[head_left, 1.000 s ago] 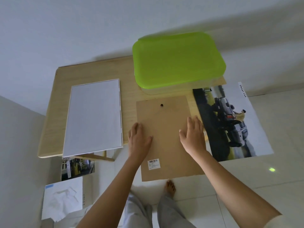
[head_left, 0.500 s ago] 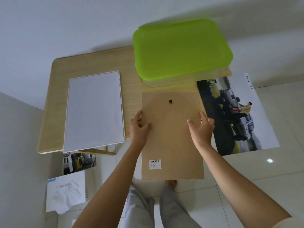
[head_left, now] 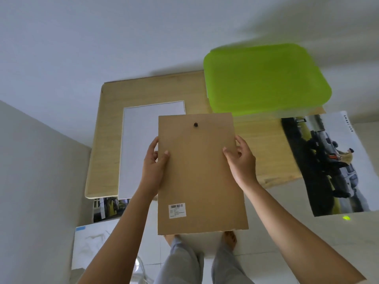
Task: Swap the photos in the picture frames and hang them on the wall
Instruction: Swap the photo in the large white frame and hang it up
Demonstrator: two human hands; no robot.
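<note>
Now my left hand (head_left: 154, 169) and right hand (head_left: 242, 160) each pinch a side edge of the brown backing board (head_left: 199, 173), thumbs on top.

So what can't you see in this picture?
Head view only:
- Front of the brown cardboard backing board: turned away.
- Its white barcode sticker: print too small.
- Small photo below the wooden table: mostly covered.
- Lime-green plastic lid: blurred, contents hidden.

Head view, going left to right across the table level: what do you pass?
White panel → left hand → brown backing board → right hand → car poster.
</note>
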